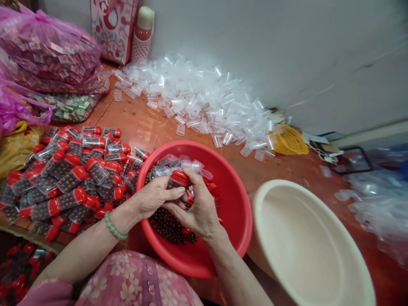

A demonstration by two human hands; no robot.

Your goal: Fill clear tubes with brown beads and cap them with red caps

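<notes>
Over a red basin (pixel 236 204), my left hand (pixel 159 195) holds a small clear container with a red cap (pixel 179 177), filled with dark balls. My right hand (pixel 199 206) grips the same container near its cap, thumb and fingers bent round it. Below both hands, loose dark brown balls (pixel 168 227) lie in the basin. Clear empty containers (pixel 185 161) rest at the basin's far side, and a few red caps (pixel 213 187) show beside my right hand. A green bead bracelet (pixel 114 227) is on my left wrist.
Many filled red-capped containers (pixel 70 178) are heaped at the left. Clear empty ones (pixel 204 97) are piled along the wall. A cream tub (pixel 306 246) stands at the right, a yellow basket (pixel 290 140) behind it. Pink plastic bags (pixel 54 51) sit at the back left.
</notes>
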